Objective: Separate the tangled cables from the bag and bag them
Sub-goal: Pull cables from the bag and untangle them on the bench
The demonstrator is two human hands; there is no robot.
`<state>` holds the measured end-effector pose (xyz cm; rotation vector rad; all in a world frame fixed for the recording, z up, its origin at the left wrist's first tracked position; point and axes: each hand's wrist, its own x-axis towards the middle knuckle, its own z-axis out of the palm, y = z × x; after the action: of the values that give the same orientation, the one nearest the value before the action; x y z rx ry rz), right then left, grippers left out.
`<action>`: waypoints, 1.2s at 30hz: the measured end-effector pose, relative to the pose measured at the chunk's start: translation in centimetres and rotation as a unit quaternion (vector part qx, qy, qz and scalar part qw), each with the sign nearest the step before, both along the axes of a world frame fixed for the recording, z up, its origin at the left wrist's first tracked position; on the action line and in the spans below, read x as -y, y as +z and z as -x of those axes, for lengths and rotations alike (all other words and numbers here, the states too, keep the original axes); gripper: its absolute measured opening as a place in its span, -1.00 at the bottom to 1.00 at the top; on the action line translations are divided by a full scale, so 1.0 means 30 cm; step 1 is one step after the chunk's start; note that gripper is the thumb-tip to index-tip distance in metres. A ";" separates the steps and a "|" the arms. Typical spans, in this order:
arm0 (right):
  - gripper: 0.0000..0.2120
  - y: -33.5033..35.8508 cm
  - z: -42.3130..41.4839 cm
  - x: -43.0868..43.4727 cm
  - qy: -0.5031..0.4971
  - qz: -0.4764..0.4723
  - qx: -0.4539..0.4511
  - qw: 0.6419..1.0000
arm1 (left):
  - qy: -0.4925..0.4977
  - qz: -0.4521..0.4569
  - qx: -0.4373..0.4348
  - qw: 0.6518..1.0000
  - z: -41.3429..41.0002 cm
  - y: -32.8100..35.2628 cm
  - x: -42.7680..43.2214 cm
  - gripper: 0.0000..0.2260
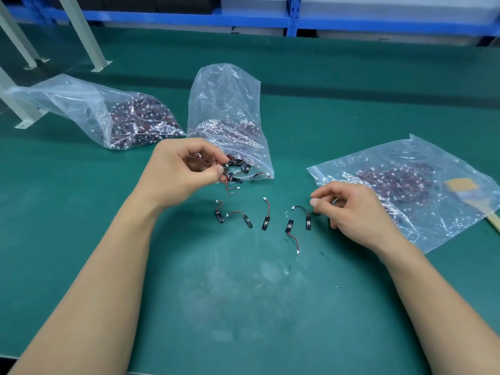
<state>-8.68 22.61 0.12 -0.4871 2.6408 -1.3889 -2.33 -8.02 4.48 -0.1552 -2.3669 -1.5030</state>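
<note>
A clear plastic bag stands in the middle of the green table, its mouth spilling tangled red-and-black cables. My left hand pinches a small clump of these cables at the bag's mouth. Several separated cables lie in a row on the mat, among them one at the left, one in the middle and one at the right. My right hand hovers just right of that last cable, fingers curled, thumb and forefinger close together with nothing visibly held. A flat zip bag of cables lies to the right.
Another bag full of cables lies at the left. A brush with a wooden handle rests on the right bag. White table legs stand at the back left, and blue shelving runs along the far side.
</note>
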 end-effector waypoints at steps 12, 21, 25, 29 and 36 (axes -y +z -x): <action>-0.92 -0.003 0.003 -0.002 0.002 -0.004 0.001 1.000 | -0.208 0.008 0.308 0.928 -0.027 -0.004 0.031 -0.88; -0.92 -0.004 0.004 -0.003 0.002 -0.004 0.003 1.000 | -0.188 0.089 0.350 0.913 -0.019 -0.005 0.032 -0.82; -0.93 -0.003 0.004 -0.002 0.002 -0.006 0.002 1.000 | -0.192 0.041 0.332 0.923 -0.026 0.008 0.047 -0.82; -0.93 -0.003 0.004 -0.001 0.001 -0.006 0.004 1.000 | -0.222 0.019 0.323 0.920 -0.027 0.013 0.056 -0.78; -0.94 0.000 0.000 -0.002 -0.001 -0.002 0.011 1.000 | -0.325 0.029 0.346 0.880 -0.015 -0.002 -0.027 -0.83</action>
<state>-8.70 22.68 0.12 -0.4663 2.6261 -1.3807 -1.87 -7.20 4.42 -0.5582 -3.1328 -2.0421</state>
